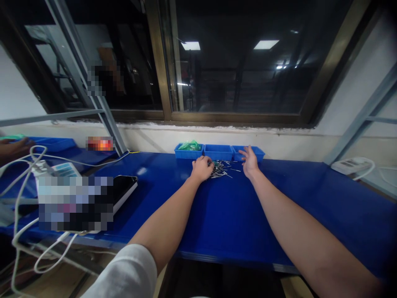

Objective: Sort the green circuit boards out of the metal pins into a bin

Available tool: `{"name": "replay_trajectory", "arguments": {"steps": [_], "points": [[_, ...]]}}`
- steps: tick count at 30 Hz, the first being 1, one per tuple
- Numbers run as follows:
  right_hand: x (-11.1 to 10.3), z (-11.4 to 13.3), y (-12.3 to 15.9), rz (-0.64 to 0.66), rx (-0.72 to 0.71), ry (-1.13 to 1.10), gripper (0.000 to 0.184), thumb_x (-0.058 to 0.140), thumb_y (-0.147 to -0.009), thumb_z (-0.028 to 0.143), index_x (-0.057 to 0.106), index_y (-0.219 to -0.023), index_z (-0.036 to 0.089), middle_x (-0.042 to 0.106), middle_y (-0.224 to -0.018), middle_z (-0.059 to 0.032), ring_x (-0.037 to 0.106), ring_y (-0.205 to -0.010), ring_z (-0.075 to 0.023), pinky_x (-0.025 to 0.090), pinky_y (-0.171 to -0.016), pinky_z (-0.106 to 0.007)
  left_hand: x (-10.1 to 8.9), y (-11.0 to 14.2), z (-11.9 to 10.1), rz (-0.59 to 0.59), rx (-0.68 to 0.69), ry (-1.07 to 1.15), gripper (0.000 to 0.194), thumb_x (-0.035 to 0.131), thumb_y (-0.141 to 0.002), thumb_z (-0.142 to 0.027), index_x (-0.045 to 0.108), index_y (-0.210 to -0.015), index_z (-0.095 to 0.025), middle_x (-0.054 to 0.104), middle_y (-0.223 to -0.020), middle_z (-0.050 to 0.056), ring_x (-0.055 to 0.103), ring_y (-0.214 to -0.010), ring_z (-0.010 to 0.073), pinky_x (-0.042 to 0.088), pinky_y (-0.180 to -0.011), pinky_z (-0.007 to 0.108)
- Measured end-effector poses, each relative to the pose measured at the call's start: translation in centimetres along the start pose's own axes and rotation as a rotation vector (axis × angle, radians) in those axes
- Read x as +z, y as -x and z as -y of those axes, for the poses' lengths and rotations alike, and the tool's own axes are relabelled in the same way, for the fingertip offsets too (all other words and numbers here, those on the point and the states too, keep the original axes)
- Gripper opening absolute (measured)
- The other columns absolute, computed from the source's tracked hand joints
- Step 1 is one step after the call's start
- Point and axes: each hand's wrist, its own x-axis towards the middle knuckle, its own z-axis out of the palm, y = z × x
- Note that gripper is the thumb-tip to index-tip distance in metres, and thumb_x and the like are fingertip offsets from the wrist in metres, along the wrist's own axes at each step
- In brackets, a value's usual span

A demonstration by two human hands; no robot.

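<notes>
A loose pile of thin, shiny metal pins [219,169] lies on the blue table, in front of a row of blue bins. At the pile's left edge rests my left hand [202,169], its fingers curled in against the pins; what sits inside them is hidden. My right hand [249,162] is raised to the right of the pile, just before the right bin [259,154]. Its fingers are spread and nothing shows in them. A few pins lie stray between the pile and my right hand.
Green plastic [190,145] fills the left bin; the middle bin [218,151] stands beside it. Left on the table [235,219] are a phone-like device [125,184] and white cables [18,223]. Another person's hand [17,149] is at far left. A white power strip [352,165] lies right.
</notes>
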Motion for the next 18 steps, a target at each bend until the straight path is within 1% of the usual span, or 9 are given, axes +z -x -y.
{"name": "replay_trajectory", "arguments": {"steps": [2,4,6,8,10,11,13,15,18], "points": [[0.2,0.4,0.4,-0.056,0.073,-0.057,0.074,0.024,-0.075,0.070,0.043,-0.127,0.021,0.063,-0.104,-0.0067,0.047,-0.056,-0.0116,0.029,-0.044,-0.023,0.0,0.0,0.0,0.010,-0.005,-0.004,0.024,0.044,-0.084,-0.037,0.057,-0.097,-0.022,0.058,-0.106,0.006,0.049,-0.108,0.0234,0.034,-0.088,0.038],[0.4,0.8,0.8,-0.078,0.082,-0.045,0.070,0.031,-0.074,0.068,0.045,-0.124,0.021,0.065,-0.095,-0.0057,0.050,-0.059,-0.0130,0.032,-0.047,-0.023,0.0,0.1,0.0,0.022,-0.004,-0.017,0.028,0.043,-0.084,-0.041,0.057,-0.101,-0.022,0.057,-0.109,0.007,0.048,-0.109,0.0237,0.034,-0.089,0.039],[0.7,1.3,1.5,-0.055,0.032,0.099,0.063,0.040,-0.073,0.064,0.054,-0.114,0.019,0.065,-0.085,-0.0053,0.053,-0.066,-0.0150,0.037,-0.055,-0.025,-0.1,0.2,-0.1,0.045,0.025,-0.038,0.038,0.040,-0.084,-0.049,0.055,-0.107,-0.022,0.056,-0.114,0.009,0.046,-0.112,0.0248,0.032,-0.092,0.040],[1.2,1.8,2.3,0.031,-0.038,0.377,0.053,0.051,-0.069,0.059,0.061,-0.100,0.017,0.063,-0.082,-0.0061,0.055,-0.076,-0.0181,0.040,-0.068,-0.029,-0.1,0.5,-0.1,0.078,0.059,-0.067,0.055,0.037,-0.080,-0.061,0.052,-0.115,-0.022,0.052,-0.122,0.010,0.042,-0.117,0.0274,0.030,-0.095,0.043],[1.8,2.3,3.3,0.128,-0.076,0.704,0.051,0.058,-0.066,0.055,0.063,-0.097,0.016,0.062,-0.089,-0.0099,0.053,-0.090,-0.0236,0.038,-0.080,-0.034,-0.1,0.7,-0.1,0.122,0.061,-0.105,0.071,0.034,-0.074,-0.071,0.046,-0.124,-0.022,0.044,-0.133,0.013,0.034,-0.125,0.0308,0.025,-0.100,0.046],[2.1,2.5,3.8,0.133,-0.070,0.845,0.053,0.058,-0.065,0.055,0.062,-0.101,0.015,0.059,-0.099,-0.0128,0.049,-0.099,-0.0276,0.036,-0.085,-0.038,-0.1,0.8,0.0,0.147,0.048,-0.125,0.078,0.034,-0.071,-0.074,0.043,-0.128,-0.022,0.038,-0.138,0.014,0.029,-0.129,0.0322,0.022,-0.102,0.047],[2.8,2.8,4.7,0.122,-0.012,1.036,0.061,0.054,-0.069,0.057,0.057,-0.111,0.014,0.052,-0.113,-0.0176,0.041,-0.110,-0.0327,0.032,-0.089,-0.043,0.1,0.8,0.1,0.199,0.021,-0.160,0.086,0.035,-0.068,-0.077,0.037,-0.133,-0.022,0.027,-0.145,0.014,0.017,-0.134,0.0331,0.016,-0.105,0.048],[3.4,2.9,5.3,0.126,0.026,1.127,0.067,0.048,-0.072,0.061,0.052,-0.117,0.012,0.047,-0.117,-0.0202,0.038,-0.113,-0.0347,0.031,-0.090,-0.046,0.4,0.8,0.2,0.250,0.017,-0.181,0.089,0.036,-0.067,-0.077,0.032,-0.136,-0.022,0.020,-0.148,0.013,0.010,-0.136,0.0323,0.011,-0.107,0.048],[3.9,2.7,5.5,0.161,0.045,1.169,0.069,0.038,-0.076,0.064,0.051,-0.119,0.012,0.045,-0.118,-0.0210,0.038,-0.112,-0.0350,0.031,-0.089,-0.047,0.7,0.6,0.4,0.281,0.032,-0.190,0.091,0.036,-0.067,-0.077,0.029,-0.138,-0.020,0.018,-0.148,0.013,0.009,-0.137,0.0318,0.009,-0.108,0.048]]}}
